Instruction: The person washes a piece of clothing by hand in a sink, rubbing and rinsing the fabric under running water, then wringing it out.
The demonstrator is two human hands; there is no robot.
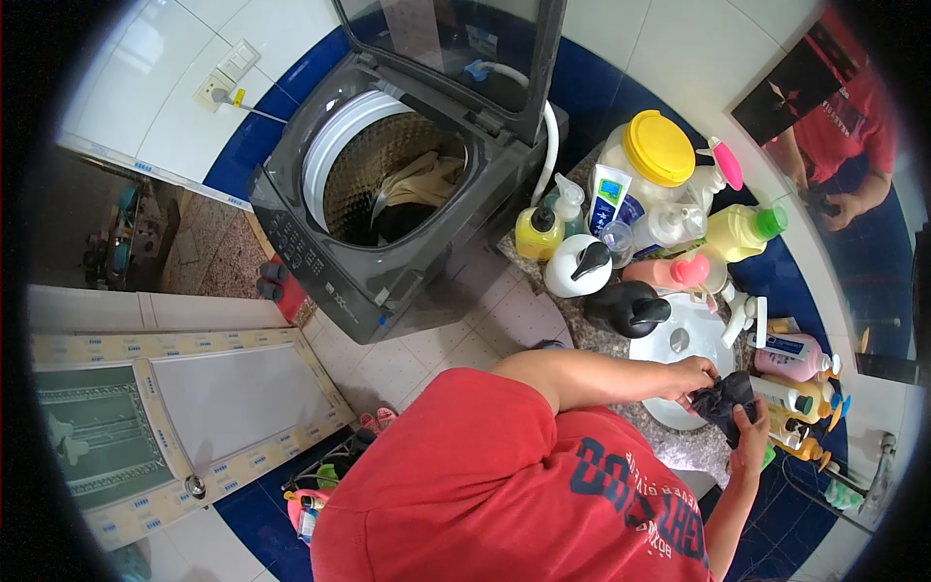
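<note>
Over the near edge of the white washbasin (652,347), a crumpled black cloth (723,400) hangs between my two hands. My left hand (690,378) grips it from the left with bent fingers. At its lower right side, my right hand (751,438) has fingers and thumb closed on the same cloth. Whether it is a small garment or a rag cannot be made out. The white faucet (745,315) stands just beyond my hands. A black pump bottle (626,308) sits at the basin's left rim.
A grey top-load washing machine (388,213) with raised lid holds light and dark laundry (422,184). Several bottles, a yellow-lidded jar (659,147) and a tube (608,197) crowd the speckled counter. More bottles, including a pink one (790,357), line the right side. A mirror (853,194) hangs above.
</note>
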